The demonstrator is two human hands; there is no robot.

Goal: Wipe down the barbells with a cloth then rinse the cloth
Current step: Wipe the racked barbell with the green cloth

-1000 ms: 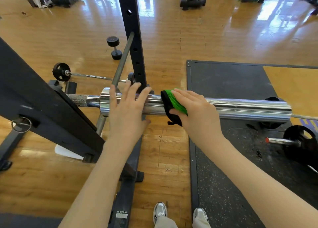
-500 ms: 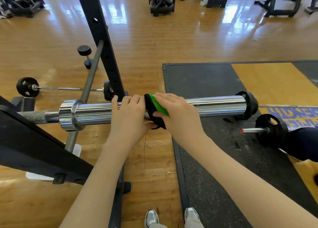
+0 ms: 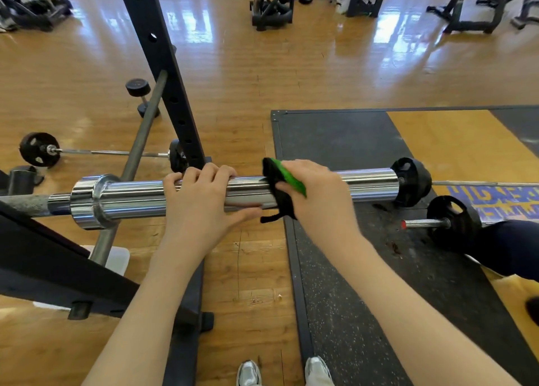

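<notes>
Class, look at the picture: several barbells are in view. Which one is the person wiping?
The thick chrome barbell on the rack: both hands grip its sleeve, the right hand with the cloth. The thin ones lie on the floor.

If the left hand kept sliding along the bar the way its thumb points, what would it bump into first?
Most likely the cloth. The left hand grips the bar, and its thumb points right, nearly touching the cloth held by the right hand.

left hand (image 3: pixel 201 202) grips chrome barbell sleeve (image 3: pixel 140 199) | right hand (image 3: pixel 318 193) holds green-black cloth (image 3: pixel 280 187) against it | rack upright (image 3: pixel 163 73) behind
</notes>
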